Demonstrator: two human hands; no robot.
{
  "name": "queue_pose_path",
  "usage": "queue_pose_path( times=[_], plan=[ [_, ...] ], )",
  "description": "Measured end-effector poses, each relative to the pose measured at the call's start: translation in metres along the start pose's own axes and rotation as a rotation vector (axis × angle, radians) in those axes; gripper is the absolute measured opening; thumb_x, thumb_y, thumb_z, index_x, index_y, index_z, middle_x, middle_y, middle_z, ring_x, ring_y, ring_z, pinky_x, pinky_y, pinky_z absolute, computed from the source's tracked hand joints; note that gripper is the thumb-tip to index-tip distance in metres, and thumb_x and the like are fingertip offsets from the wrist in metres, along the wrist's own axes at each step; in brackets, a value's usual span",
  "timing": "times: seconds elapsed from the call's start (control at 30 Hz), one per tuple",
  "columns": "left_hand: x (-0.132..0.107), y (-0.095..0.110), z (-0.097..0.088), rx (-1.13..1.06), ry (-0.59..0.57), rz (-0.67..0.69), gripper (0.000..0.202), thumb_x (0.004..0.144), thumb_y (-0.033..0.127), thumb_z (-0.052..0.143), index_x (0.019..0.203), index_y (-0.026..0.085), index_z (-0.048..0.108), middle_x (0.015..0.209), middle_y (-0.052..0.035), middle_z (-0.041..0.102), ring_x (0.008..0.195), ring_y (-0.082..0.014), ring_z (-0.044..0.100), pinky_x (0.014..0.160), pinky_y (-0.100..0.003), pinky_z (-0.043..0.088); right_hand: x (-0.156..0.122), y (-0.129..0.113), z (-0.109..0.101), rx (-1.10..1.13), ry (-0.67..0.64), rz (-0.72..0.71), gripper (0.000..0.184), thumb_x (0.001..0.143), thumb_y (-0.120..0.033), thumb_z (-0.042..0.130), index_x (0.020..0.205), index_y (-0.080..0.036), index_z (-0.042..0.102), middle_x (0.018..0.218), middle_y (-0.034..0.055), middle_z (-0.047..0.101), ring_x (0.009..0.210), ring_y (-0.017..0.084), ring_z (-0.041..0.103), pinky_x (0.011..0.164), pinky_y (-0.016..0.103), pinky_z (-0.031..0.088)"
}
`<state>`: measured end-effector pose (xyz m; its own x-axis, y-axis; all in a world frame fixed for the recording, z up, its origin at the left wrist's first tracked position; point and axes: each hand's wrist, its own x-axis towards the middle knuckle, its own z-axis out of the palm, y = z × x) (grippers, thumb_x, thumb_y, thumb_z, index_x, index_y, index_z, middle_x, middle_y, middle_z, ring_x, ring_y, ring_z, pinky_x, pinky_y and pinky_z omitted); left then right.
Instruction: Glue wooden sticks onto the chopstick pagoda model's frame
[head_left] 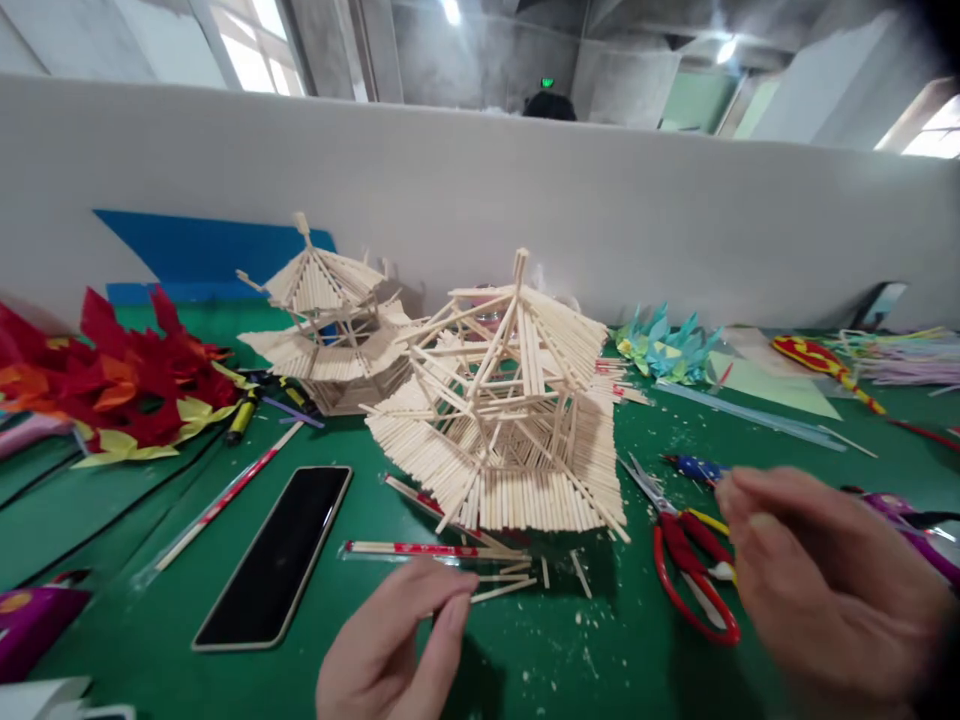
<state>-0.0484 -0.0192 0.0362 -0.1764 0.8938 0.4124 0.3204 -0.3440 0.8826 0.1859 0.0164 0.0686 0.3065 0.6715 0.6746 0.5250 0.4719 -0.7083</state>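
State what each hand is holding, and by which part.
Left hand pinches a thin wooden stick by its near end. Right hand seems empty, above the red scissors.

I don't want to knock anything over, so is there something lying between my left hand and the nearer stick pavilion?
Yes. Loose sticks and a red-printed chopstick wrapper lie on the green mat between the left hand and the nearer stick pavilion.

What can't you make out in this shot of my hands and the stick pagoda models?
Head view only:
- Right hand: motion-blurred; grip unreadable.
- Left hand: cut by bottom edge; whether its fingertips pinch a stick is unclear.
- Red scissors: handles partly behind the right hand.
- Rear pagoda: partly hidden by front pagoda.
- Purple object: cut by left edge.
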Motion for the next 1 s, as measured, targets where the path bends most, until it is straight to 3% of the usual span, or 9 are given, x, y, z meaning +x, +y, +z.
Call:
queue_pose_path(
  times=[0.1, 0.13, 0.27, 0.4, 0.53, 0.77, 1.0],
  plan=[
    [-0.012, -0.017, -0.009, 0.205, -0.245, 0.2, 0.022, 0.074, 0.006, 0.056, 0.089, 0.022, 0.063, 0.077, -0.0007, 0.065, 0.07, -0.013, 0.061, 0.06, -0.018, 0.049, -0.032, 0.017, -0.005, 0.005, 0.03, 0.032, 0.016, 0.074, -0.02, 0.061, 0.086, -0.028, 0.066, 0.08, -0.0009, 0.062, 0.067, 0.015, 0.057, 0.06, 0.028, 0.045],
    [-0.014, -0.025, -0.009, 0.268, -0.344, 0.245, 0.019, 0.075, 0.007, 0.057, 0.088, 0.02, 0.062, 0.076, -0.0015, 0.065, 0.069, -0.013, 0.061, 0.061, -0.019, 0.05, -0.04, 0.023, -0.005, -0.015, -0.017, 0.011, 0.015, 0.073, -0.018, 0.061, 0.085, -0.027, 0.066, 0.079, -0.0011, 0.063, 0.067, 0.014, 0.058, 0.062, 0.026, 0.046],
    [-0.016, -0.058, 0.002, 0.71, -0.516, 0.459, 0.018, 0.083, 0.013, 0.044, 0.089, 0.016, 0.061, 0.076, -0.0066, 0.066, 0.067, -0.0186, 0.059, 0.061, -0.031, 0.049, -0.064, 0.037, 0.003, -0.06, -0.255, 0.0, 0.016, 0.076, -0.016, 0.056, 0.089, -0.024, 0.063, 0.071, -0.0007, 0.063, 0.058, 0.012, 0.058, 0.049, 0.019, 0.046],
    [-0.016, -0.078, 0.019, 0.904, -0.537, 0.476, 0.022, 0.08, 0.007, 0.045, 0.078, 0.015, 0.065, 0.076, -0.0088, 0.069, 0.072, -0.0247, 0.06, 0.067, -0.04, 0.045, -0.083, 0.043, 0.009, -0.029, -0.335, 0.115, 0.014, 0.078, -0.019, 0.055, 0.09, -0.022, 0.061, 0.07, 0.001, 0.062, 0.052, 0.011, 0.057, 0.043, 0.016, 0.045],
    [-0.013, -0.079, 0.026, 0.975, -0.553, 0.493, 0.03, 0.079, 0.0, 0.041, 0.07, 0.014, 0.066, 0.074, -0.0088, 0.069, 0.075, -0.0245, 0.059, 0.074, -0.04, 0.041, -0.091, 0.048, 0.01, -0.042, -0.394, 0.094, 0.017, 0.078, -0.018, 0.054, 0.093, -0.022, 0.06, 0.073, 0.0027, 0.064, 0.056, 0.012, 0.061, 0.045, 0.016, 0.048],
    [-0.016, -0.071, 0.018, 0.902, -0.487, 0.577, 0.028, 0.082, 0.007, 0.038, 0.073, 0.015, 0.063, 0.071, -0.0063, 0.068, 0.067, -0.0218, 0.058, 0.07, -0.037, 0.04, -0.098, 0.054, 0.009, -0.047, -0.472, 0.204, 0.015, 0.08, -0.022, 0.053, 0.093, -0.022, 0.06, 0.074, 0.0028, 0.064, 0.059, 0.015, 0.063, 0.046, 0.018, 0.049],
    [-0.035, -0.06, 0.022, 0.777, -0.424, 0.687, 0.025, 0.081, 0.004, 0.038, 0.087, 0.015, 0.059, 0.08, -0.0077, 0.073, 0.07, -0.0198, 0.063, 0.082, -0.04, 0.036, -0.113, 0.044, 0.025, 0.115, -0.55, 0.363, 0.019, 0.078, -0.03, 0.056, 0.096, -0.025, 0.062, 0.069, 0.0005, 0.061, 0.053, 0.012, 0.055, 0.047, 0.019, 0.045]
  ],
)
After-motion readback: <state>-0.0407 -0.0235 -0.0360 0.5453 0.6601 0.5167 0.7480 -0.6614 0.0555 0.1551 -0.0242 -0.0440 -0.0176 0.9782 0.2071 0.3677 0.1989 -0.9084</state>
